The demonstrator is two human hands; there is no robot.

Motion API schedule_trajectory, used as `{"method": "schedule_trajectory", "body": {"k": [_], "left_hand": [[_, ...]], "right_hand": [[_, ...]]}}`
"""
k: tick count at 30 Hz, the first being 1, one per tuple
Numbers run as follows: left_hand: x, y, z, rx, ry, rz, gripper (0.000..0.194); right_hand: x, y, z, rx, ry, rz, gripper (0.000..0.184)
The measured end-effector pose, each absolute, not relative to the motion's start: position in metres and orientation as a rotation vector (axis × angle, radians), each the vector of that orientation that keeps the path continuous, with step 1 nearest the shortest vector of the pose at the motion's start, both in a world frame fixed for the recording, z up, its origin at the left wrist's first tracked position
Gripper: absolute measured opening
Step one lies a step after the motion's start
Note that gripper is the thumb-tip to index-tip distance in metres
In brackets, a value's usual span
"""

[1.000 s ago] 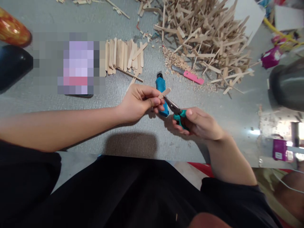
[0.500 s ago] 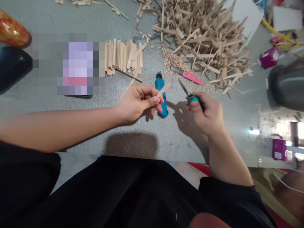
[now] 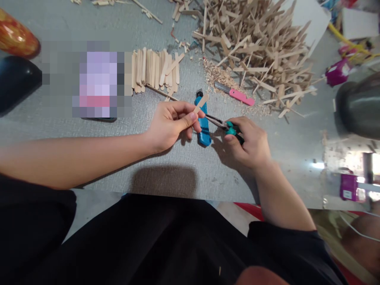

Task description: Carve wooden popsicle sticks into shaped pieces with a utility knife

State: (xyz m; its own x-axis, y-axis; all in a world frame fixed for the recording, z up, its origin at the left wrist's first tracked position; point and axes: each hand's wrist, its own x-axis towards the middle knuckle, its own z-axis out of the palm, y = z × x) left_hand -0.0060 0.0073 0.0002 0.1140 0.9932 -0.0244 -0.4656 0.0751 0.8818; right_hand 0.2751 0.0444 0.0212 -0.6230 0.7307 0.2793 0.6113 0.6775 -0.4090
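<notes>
Between thumb and fingers, my left hand (image 3: 178, 122) pinches a wooden craft stick (image 3: 201, 103), its rounded end pointing up and away. My right hand (image 3: 251, 140) is wrapped round the teal-and-black handles of long-nose pliers (image 3: 218, 120). The pliers' jaws point left and reach close to the left fingertips; whether they touch the stick I cannot tell. Beneath the left fingers a blue utility knife (image 3: 204, 132) lies on the table, partly covered by them. Farther back rests a pink-handled blade (image 3: 241, 96) beside wood shavings (image 3: 218, 73).
A large heap of cut stick pieces (image 3: 252, 43) spreads at the back right. Craft sticks (image 3: 152, 70) lie in a row left of centre, next to a blurred-out phone-like object (image 3: 99, 79). A dark rounded object (image 3: 18, 83) stands far left, a grey container (image 3: 360, 107) far right.
My right hand has moved left, bringing the pliers' jaws close to my left fingertips. The craft stick has tilted more upright in my left hand.
</notes>
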Motion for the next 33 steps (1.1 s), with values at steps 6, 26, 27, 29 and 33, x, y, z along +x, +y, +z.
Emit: {"method": "schedule_trajectory", "body": {"k": [6, 26, 27, 29, 33], "left_hand": [[-0.0067, 0.0073, -0.0013, 0.857, 0.819, 1.275, 0.044], [-0.0054, 0.0031, 0.0037, 0.901, 0.871, 1.238, 0.031], [-0.0054, 0.0027, 0.0044, 0.914, 0.879, 1.222, 0.030], [-0.0053, 0.0018, 0.0054, 0.927, 0.888, 1.193, 0.028], [-0.0052, 0.0010, 0.0053, 0.935, 0.859, 1.162, 0.024]], "right_hand": [[0.2742, 0.0431, 0.0210, -1.029, -2.465, 0.376, 0.041], [0.2740, 0.0411, 0.0211, -1.060, -2.425, 0.316, 0.048], [0.2736, 0.0407, 0.0216, -1.053, -2.423, 0.337, 0.049], [0.2729, 0.0399, 0.0221, -1.042, -2.427, 0.378, 0.048], [0.2721, 0.0389, 0.0221, -1.027, -2.422, 0.421, 0.045]]}}
